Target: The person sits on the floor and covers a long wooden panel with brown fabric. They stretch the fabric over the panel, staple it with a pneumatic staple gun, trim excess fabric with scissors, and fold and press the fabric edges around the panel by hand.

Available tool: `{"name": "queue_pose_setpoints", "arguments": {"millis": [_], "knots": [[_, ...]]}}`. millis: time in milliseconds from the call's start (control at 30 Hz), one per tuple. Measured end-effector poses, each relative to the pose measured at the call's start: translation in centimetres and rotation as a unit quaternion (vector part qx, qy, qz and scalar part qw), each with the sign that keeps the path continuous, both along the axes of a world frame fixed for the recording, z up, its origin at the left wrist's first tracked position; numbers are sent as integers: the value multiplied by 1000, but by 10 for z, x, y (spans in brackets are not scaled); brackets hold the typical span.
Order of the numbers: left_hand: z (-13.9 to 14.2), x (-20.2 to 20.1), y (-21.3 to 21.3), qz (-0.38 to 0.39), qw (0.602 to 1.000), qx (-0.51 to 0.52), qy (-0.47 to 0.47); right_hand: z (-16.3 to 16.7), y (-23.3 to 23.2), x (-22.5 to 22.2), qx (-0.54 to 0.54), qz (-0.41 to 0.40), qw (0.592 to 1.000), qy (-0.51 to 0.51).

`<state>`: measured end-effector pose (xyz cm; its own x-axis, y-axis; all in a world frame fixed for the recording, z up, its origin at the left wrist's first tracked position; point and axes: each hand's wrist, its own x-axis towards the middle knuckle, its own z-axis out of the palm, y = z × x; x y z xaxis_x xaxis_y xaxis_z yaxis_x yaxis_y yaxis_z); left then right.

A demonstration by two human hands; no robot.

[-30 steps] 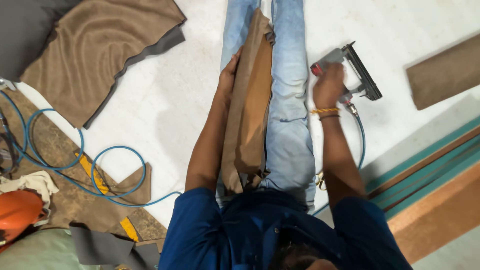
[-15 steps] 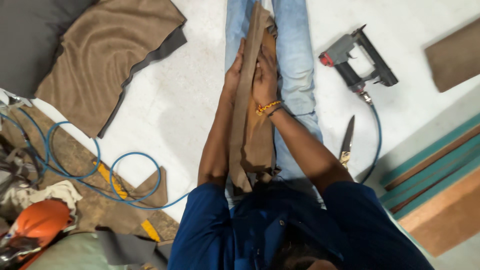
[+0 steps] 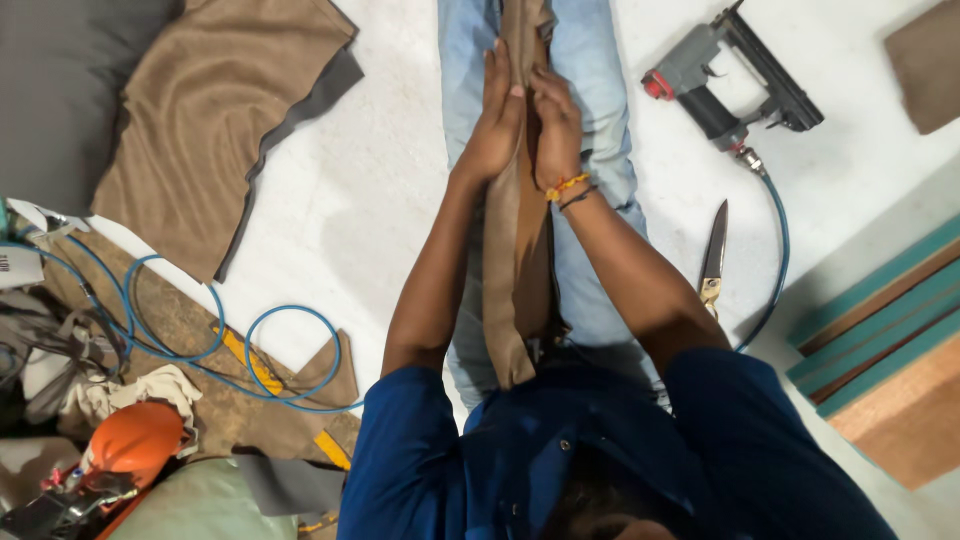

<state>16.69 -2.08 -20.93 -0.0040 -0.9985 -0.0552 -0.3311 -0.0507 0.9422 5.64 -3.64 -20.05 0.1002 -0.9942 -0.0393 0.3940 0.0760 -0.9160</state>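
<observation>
I sit on the white floor with my legs in blue jeans (image 3: 600, 110) stretched out. A long, narrow piece wrapped in brown fabric (image 3: 515, 280) stands on edge between them. My left hand (image 3: 492, 120) lies pressed along its left side, fingers straight. My right hand (image 3: 556, 125), with an orange thread bracelet at the wrist, clasps its right side. Both hands meet near the far end of the piece.
A grey pneumatic stapler (image 3: 720, 85) with a blue hose (image 3: 780, 250) lies to the right, with scissors (image 3: 712, 260) beside it. Teal and brown boards (image 3: 880, 340) lie at the right edge. At left are a brown fabric sheet (image 3: 210, 120), a coiled blue hose (image 3: 200, 350) and an orange object (image 3: 135, 440).
My right hand has let go of the stapler, which now lies on the floor, and has come over to the fabric-wrapped piece. Both hands have slid farther along it.
</observation>
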Motion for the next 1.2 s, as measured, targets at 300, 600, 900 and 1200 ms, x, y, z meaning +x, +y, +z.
{"name": "queue_pose_setpoints", "arguments": {"millis": [300, 600, 900, 1200], "knots": [[18, -13, -2, 8, 999, 15, -46, 47, -68, 11, 108, 79, 915, 382], [29, -18, -3, 3, 998, 35, -55, 44, -72, 13, 95, -38, 898, 428], [37, -9, 0, 51, 929, 40, 365, 33, -62, 17, 19, -26, 899, 437], [2, -8, -50, 99, 773, 63, 624, 27, -61, 26, -9, -25, 886, 463]]}}
